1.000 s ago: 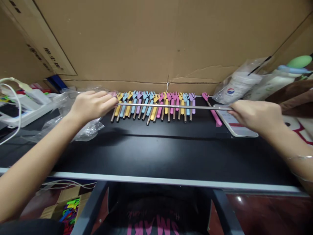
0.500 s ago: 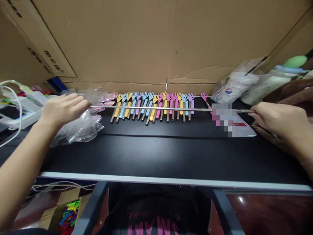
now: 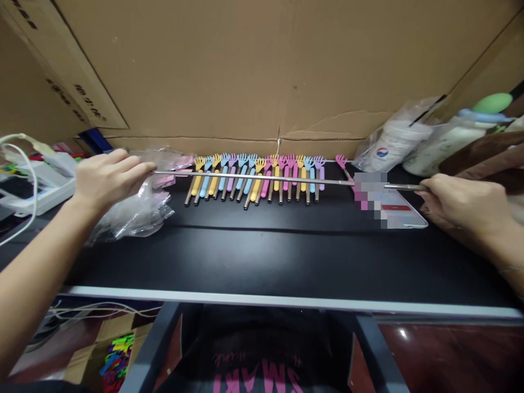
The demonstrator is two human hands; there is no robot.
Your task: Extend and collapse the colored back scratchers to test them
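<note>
A long, drawn-out metal telescopic back scratcher (image 3: 286, 179) stretches between my two closed hands, above the table and dipping slightly to the right. My left hand (image 3: 112, 177) grips its thin end, and my right hand (image 3: 466, 204) wraps the thicker end. Both of its tips are hidden inside my fists. Behind and below the rod, several shortened back scratchers (image 3: 245, 187) with yellow, blue, purple and pink claws lie side by side. One pink back scratcher (image 3: 340, 160) lies apart at their right, partly beside a phone-like slab (image 3: 409, 213) with a blurred patch.
Clear plastic bags (image 3: 137, 215) lie at the left, near a white plastic case (image 3: 53, 191). A bagged cup (image 3: 403, 144) and a pale bottle (image 3: 450, 142) stand at the right. Cardboard (image 3: 245, 71) walls the back. A light edge (image 3: 286, 302) borders the black table.
My left hand has risen a little and turned slightly, lifting that end of the back scratcher. The right end has dropped slightly, so the rod slopes more. The row on the table stays put.
</note>
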